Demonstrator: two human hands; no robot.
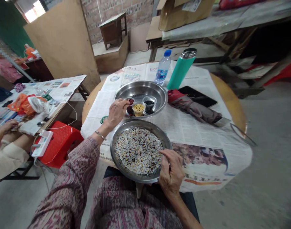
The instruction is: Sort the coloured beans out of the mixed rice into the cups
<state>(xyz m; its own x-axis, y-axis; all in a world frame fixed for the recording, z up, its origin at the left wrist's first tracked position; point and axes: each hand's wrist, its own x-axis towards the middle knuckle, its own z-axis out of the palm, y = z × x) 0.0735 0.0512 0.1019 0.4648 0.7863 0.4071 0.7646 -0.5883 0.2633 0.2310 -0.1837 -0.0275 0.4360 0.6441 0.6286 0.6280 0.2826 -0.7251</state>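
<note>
A round metal tray point(168, 135) rests near my lap, its bottom spread with mixed grains point(138, 149), mostly white with yellow, dark and reddish ones. My right hand point(171, 171) is at its right rim, thumb and fingertips drawn together over the grains; anything between them is too small to make out. Beyond the tray sits a wider metal bowl point(142, 87) with small clear cups. One cup holds yellow grains point(138, 108), another black ones point(149, 105), another red ones point(130, 101). My left hand point(117, 112) reaches over the bowl's left edge, fingers bent closed beside the red grains, their contents hidden.
Newspaper point(195, 133) covers the round table. Behind the bowl stand a water bottle point(163, 68) and a green flask point(182, 70). A folded umbrella point(195, 108) and dark tablet point(199, 95) lie right. At left, a person's hand point(10, 125) is near a red stool point(62, 140).
</note>
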